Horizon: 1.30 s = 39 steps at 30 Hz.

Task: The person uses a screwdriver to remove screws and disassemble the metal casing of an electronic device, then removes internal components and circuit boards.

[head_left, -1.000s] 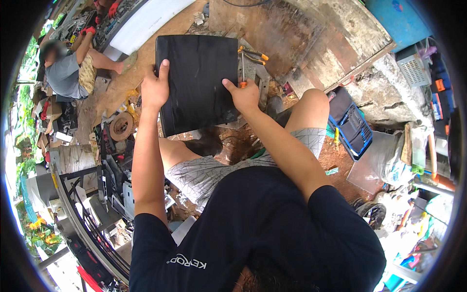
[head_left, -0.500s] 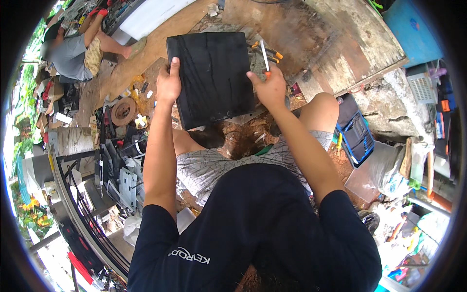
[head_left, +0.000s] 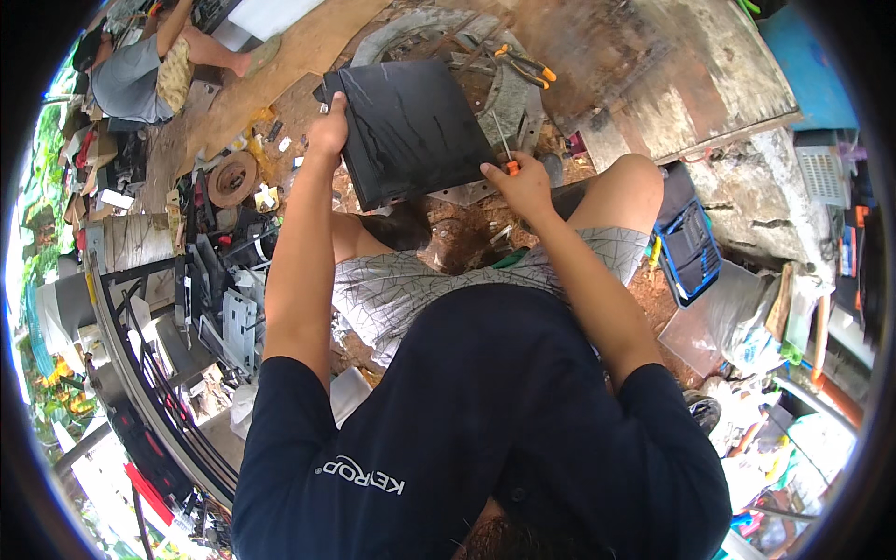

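My left hand (head_left: 327, 129) is closed on the left edge of a flat black electronics case (head_left: 411, 131), thumb on top. The case tilts above the ground between my knees, its top face streaked with wet-looking or dusty marks. In my right hand (head_left: 525, 187) is a screwdriver (head_left: 511, 166) with an orange handle; its thin shaft points up and away from me, beside the case's right edge. The right thumb lies near the case's near right corner; whether it touches is unclear. Beyond the case, pliers (head_left: 525, 67) with orange-and-black handles rest by a round grey rim (head_left: 392, 39).
A blue-edged tool pouch (head_left: 689, 250) lies open right of my knee. Weathered wooden boards (head_left: 691, 84) stand at the far right. Scrap parts (head_left: 229, 322) and a brown ring-shaped spool (head_left: 232, 179) crowd the left. Another person (head_left: 140, 79) sits at the far left.
The case has turned, its near right side swinging toward my right hand, uncovering more of the round rim and pliers. The screwdriver has come lower and nearer to me.
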Tool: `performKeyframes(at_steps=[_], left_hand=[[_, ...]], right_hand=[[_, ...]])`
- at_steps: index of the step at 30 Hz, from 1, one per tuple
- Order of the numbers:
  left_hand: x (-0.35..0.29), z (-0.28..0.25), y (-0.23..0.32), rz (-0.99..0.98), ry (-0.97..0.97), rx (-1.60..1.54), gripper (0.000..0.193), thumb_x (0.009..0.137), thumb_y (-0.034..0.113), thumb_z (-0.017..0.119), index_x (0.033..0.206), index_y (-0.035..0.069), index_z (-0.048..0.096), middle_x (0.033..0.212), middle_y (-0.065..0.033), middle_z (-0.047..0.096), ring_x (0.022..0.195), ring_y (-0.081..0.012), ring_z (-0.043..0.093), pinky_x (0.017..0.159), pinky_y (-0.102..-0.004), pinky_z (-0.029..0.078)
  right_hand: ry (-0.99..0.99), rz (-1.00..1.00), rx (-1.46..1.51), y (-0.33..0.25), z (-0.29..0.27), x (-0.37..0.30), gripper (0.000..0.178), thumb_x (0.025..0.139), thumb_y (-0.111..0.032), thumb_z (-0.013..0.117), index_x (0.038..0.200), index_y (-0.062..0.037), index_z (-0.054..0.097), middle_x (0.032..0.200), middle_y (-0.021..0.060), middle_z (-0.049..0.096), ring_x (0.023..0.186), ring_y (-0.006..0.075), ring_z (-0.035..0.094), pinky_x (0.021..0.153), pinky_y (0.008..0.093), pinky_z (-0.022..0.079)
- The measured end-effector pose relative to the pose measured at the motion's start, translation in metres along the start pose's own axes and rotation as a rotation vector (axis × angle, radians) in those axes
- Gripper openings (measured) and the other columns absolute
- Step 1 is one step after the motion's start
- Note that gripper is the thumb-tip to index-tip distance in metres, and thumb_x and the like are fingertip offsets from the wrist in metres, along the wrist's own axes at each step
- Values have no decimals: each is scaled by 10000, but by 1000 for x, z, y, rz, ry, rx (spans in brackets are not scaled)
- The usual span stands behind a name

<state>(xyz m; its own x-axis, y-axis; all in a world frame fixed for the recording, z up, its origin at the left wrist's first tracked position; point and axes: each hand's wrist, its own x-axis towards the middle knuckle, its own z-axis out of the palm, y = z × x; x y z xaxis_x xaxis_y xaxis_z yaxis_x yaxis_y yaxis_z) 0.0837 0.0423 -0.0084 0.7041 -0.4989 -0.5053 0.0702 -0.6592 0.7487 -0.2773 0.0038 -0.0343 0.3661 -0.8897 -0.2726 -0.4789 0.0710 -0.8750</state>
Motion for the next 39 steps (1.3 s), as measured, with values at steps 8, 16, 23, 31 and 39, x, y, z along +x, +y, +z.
performKeyframes(at_steps=[8, 16, 23, 31, 39], left_hand=[[-37, 12, 2, -44, -261, -353, 559, 1076, 447, 370, 1257, -28, 603, 1180, -172, 688, 1030, -251, 693, 872, -390, 561], [-49, 3, -2, -204, -390, -460, 486, 1087, 402, 302, 1252, 53, 597, 1149, -101, 709, 974, -213, 721, 841, -376, 609], [-66, 6, 2, -198, -379, -498, 493, 1082, 406, 282, 1241, 62, 598, 1115, -79, 717, 953, -196, 728, 801, -359, 628], [-73, -4, -4, -175, -391, -501, 538, 1060, 484, 316, 1226, 56, 597, 1130, -107, 704, 974, -191, 716, 782, -367, 620], [-143, -26, 14, 1071, 356, 412, 1085, 702, 558, 835, 1463, -67, 381, 1470, -291, 457, 1371, -442, 445, 1169, -479, 320]], right_hand=[[22, 96, 42, -1, -16, 22, 669, 753, -499, 836, 1121, 31, 661, 959, 147, 690, 865, 258, 667, 781, 359, 522], [83, -899, -398, -73, -48, -12, 688, 673, -352, 883, 1257, -102, 620, 1191, 94, 624, 1055, 292, 645, 827, 376, 554], [-177, -1220, -637, -125, -26, 5, 627, 654, -341, 861, 1200, -128, 640, 1077, 35, 622, 935, 238, 646, 768, 355, 560], [-328, -1356, -726, -141, -20, 20, 518, 667, -306, 835, 1110, -97, 667, 905, 15, 597, 864, 210, 632, 725, 335, 542], [-153, -1237, -604, -188, -52, 49, 499, 699, -378, 813, 1072, -68, 695, 885, 63, 619, 789, 283, 669, 668, 397, 560]])
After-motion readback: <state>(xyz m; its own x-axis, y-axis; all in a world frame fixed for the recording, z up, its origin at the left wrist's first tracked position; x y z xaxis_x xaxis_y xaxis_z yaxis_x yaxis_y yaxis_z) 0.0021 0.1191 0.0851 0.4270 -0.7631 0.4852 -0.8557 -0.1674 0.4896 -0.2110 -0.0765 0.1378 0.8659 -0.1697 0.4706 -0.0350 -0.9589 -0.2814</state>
